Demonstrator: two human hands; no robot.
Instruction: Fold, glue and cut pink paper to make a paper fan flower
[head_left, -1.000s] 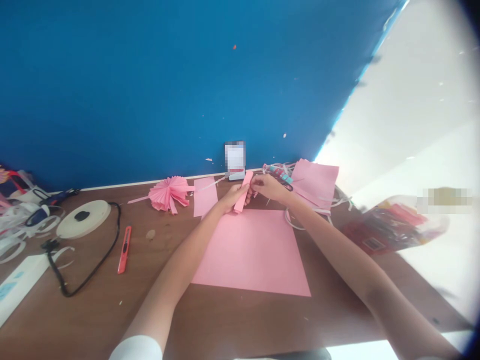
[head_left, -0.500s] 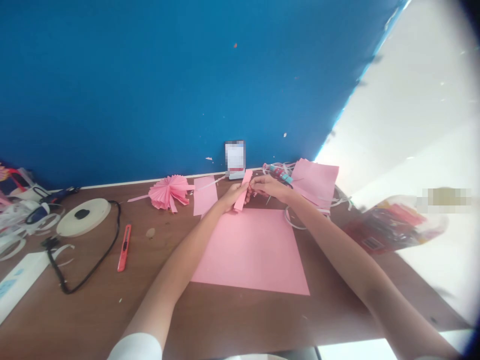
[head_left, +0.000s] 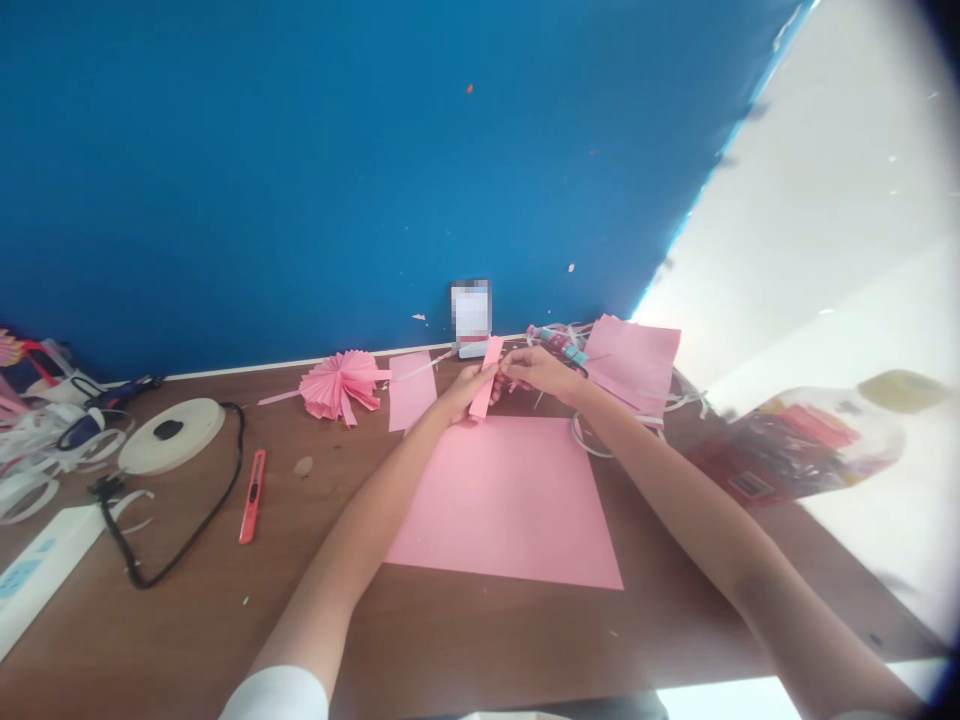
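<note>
My left hand (head_left: 469,390) is closed around a narrow folded strip of pink paper (head_left: 487,380), held tilted over the top edge of a large pink sheet (head_left: 510,500). At the strip's right side my right hand (head_left: 536,370) has its fingers pinched together, the tips meeting the strip's edge. What those fingertips hold is too small to make out. To the left of my hands lie a pleated pink paper fan (head_left: 341,385) and a small pink sheet (head_left: 412,390).
A red box cutter (head_left: 253,497), a cream disc (head_left: 171,436) with a black cord (head_left: 234,480) and a white box (head_left: 49,570) lie left. Pink sheets (head_left: 637,365) are stacked at right, near a clear plastic jar (head_left: 810,440). A phone-like device (head_left: 471,315) leans against the blue wall.
Both hands stay at the folded paper strip almost unmoved; the right fingers shift slightly along its edge. The view has moved a little.
</note>
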